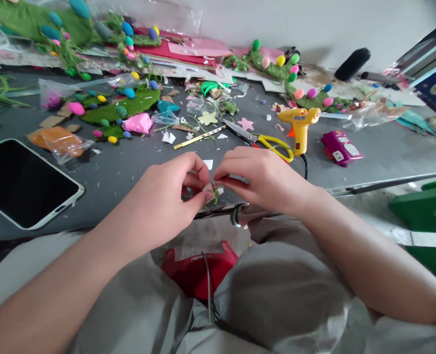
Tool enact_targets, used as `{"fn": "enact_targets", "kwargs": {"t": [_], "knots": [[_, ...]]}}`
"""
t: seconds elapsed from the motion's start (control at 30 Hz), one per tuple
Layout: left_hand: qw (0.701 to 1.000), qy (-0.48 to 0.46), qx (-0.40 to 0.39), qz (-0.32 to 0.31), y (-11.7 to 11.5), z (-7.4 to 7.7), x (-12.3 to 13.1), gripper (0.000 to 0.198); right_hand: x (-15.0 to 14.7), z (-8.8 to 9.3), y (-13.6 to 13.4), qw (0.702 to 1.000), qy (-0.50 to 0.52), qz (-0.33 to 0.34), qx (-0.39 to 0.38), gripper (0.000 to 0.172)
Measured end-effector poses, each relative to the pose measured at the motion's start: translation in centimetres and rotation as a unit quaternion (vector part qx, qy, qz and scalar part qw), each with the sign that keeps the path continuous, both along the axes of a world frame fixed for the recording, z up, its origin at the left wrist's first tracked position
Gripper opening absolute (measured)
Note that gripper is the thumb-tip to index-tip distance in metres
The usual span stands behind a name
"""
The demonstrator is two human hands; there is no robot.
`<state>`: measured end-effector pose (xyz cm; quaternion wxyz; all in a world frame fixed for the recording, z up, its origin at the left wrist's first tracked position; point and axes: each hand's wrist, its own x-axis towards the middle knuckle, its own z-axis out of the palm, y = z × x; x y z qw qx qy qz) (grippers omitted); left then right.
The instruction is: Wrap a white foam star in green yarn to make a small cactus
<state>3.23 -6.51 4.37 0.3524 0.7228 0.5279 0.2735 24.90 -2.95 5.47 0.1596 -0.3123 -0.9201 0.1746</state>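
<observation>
— Grey trousers [277,295] fill the bottom of the view, with a red object [199,268] resting on them. Where are the hands?

— Just above that, at the near edge of the dark surface [129,167]. The left hand [166,196] and right hand [262,179] meet fingertip to fingertip. Each is closed in a thumb-and-forefinger pinch on one small white-and-green piece [212,192], with the other fingers curled in.

— Is the piece resting on anything?

— Hard to say. It sits between the fingertips, right over the edge, and most of it is hidden.

— So what could go wrong?

— My guess is that something so tiny could slip from the pinch. Being over the edge, it would drop onto the trousers or lower, not onto the surface. Pressing too hard might also crush or bend it.

— Anything nearby to worry about?

— The yellow glue gun [299,123] stands just beyond the right hand, and its cord [305,164] trails toward that hand, so a swing of the wrist could knock it over. Yellow-handled scissors [265,140] lie beside it, blades pointing left. A tablet [22,182] lies well off to the left.
</observation>
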Motion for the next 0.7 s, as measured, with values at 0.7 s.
{"fn": "enact_targets", "kwargs": {"t": [0.7], "knots": [[0.987,-0.135,-0.042,0.082,0.0,1.0,-0.4,0.035,0.0,0.0,-1.2,0.993,0.1,-0.044,-0.035,0.016]]}}
